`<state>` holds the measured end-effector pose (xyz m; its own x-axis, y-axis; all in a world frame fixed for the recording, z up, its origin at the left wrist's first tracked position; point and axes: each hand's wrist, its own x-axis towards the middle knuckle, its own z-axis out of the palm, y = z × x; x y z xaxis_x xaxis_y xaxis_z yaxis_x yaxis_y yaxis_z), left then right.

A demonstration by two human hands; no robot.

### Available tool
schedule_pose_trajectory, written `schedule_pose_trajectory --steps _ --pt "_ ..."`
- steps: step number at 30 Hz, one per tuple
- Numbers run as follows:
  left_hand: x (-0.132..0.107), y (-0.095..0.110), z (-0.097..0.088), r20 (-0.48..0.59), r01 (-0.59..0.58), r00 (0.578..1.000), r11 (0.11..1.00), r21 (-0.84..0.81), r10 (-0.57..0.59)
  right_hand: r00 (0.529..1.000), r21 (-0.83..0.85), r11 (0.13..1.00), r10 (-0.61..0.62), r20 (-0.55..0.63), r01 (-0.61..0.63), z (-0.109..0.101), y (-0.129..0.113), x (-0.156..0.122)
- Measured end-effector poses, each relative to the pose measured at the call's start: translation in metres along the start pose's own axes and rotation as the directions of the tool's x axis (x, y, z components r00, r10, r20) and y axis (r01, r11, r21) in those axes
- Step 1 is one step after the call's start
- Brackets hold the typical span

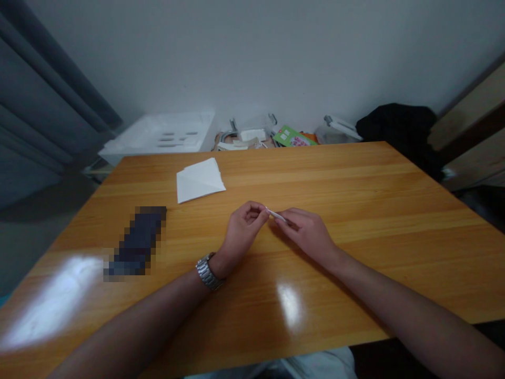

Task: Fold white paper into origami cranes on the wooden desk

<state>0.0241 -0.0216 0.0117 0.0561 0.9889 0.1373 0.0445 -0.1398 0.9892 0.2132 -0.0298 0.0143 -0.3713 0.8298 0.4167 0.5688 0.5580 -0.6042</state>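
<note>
Between my two hands, just above the middle of the table, is a thin white strip [278,216] that looks like folded paper. My left hand [243,227] pinches its left end between thumb and index finger, the other fingers curled in. At the other end, my right hand [306,227] grips it between thumb and fingers, which hide part of it. A metal watch [209,271] is on my left wrist. Beyond my left hand lies a white sheet of paper [200,180] with creases and uneven edges, touched by neither hand.
A dark pixelated object [138,242] lies at the left of the wooden table [355,179]. Behind the far edge are a white foam tray [181,126], a green booklet [294,136], assorted clutter and a black cloth-like heap [398,123]. A grey curtain [35,84] hangs at left.
</note>
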Motion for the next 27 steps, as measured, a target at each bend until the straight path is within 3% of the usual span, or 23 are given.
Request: schedule_pose_trajectory --steps 10,18,22,27 --pt "-0.0013 0.0031 0.0010 -0.020 -0.030 0.999 1.000 0.004 0.030 0.998 -0.060 0.996 -0.057 0.018 0.058 0.0002 -0.0040 -0.0013" --pt "-0.0001 -0.0001 -0.0001 0.004 -0.026 1.000 0.998 -0.057 0.027 0.993 0.148 0.982 0.114 0.014 -0.115 0.0022 -0.0029 -0.0005" --pt "0.0012 -0.0014 -0.0004 0.025 -0.004 1.000 0.995 -0.097 0.006 0.967 0.268 0.929 0.240 0.085 -0.255 0.0040 -0.0013 0.0000" --pt "0.0020 0.0001 0.0000 0.040 0.016 0.999 0.993 -0.115 -0.011 0.938 0.350 0.872 0.299 0.175 -0.344 0.0044 0.0004 0.0004"
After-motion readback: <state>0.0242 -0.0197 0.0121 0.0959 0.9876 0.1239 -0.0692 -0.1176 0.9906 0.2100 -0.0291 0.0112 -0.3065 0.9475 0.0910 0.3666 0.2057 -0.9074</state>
